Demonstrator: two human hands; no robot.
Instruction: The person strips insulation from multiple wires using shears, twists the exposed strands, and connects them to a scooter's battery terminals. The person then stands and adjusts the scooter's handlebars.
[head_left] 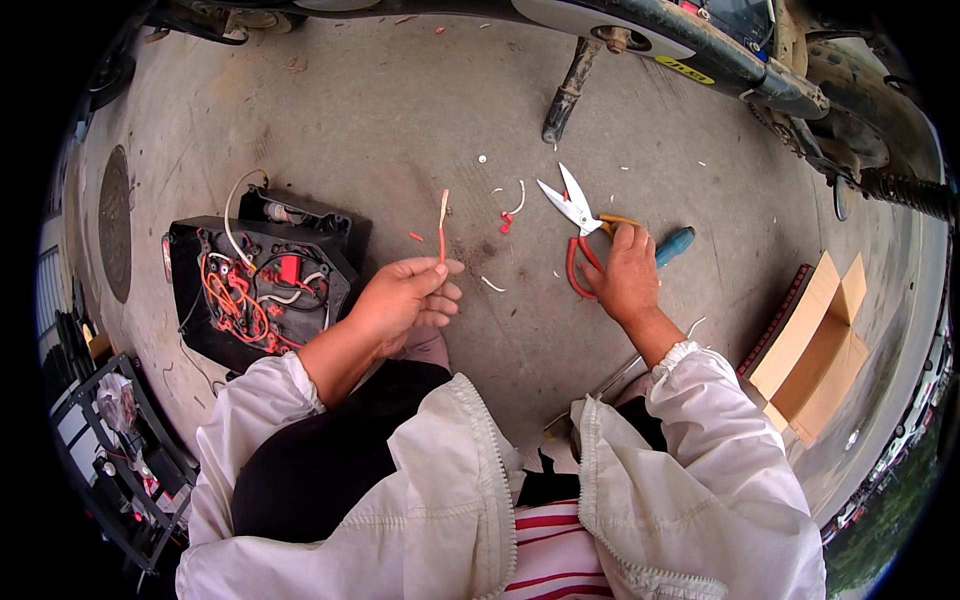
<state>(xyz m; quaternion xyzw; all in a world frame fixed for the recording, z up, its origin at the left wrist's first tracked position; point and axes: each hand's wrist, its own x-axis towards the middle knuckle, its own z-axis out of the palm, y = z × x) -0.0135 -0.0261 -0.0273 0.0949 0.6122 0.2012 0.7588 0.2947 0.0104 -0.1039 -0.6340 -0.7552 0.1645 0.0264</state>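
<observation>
At frame's left edge: a dark round cover (115,222) set in the concrete ground (400,130), its far side bent by the lens.
Lower left corner: a black metal rack (125,455) with a clear bag on it, cut off by the dark rim; its contents are too small to make out.
Left of centre: an open black box (262,280) on the ground, packed with tangled orange and red wiring and one white cable looping out of the top; a small red label sits among the wires, its print unreadable.
Centre: the left hand (405,300) pinches a short red wire (442,225) between thumb and fingertips, the wire standing upright with a pale stripped end on top.
Centre ground: red and white wire scraps (508,215) scattered just beyond the wire.
Right of centre: the right hand (628,275) rests curled on the red handles of a pair of scissors (575,215) lying on the concrete, blades parted; a blue-handled tool (675,243) lies partly hidden behind the hand.
Top right: a vehicle's dark frame with a kickstand (568,92) and a small yellow oval sticker (685,70), mostly cut off.
Right edge: an open brown cardboard box (820,345), its inside not visible.
</observation>
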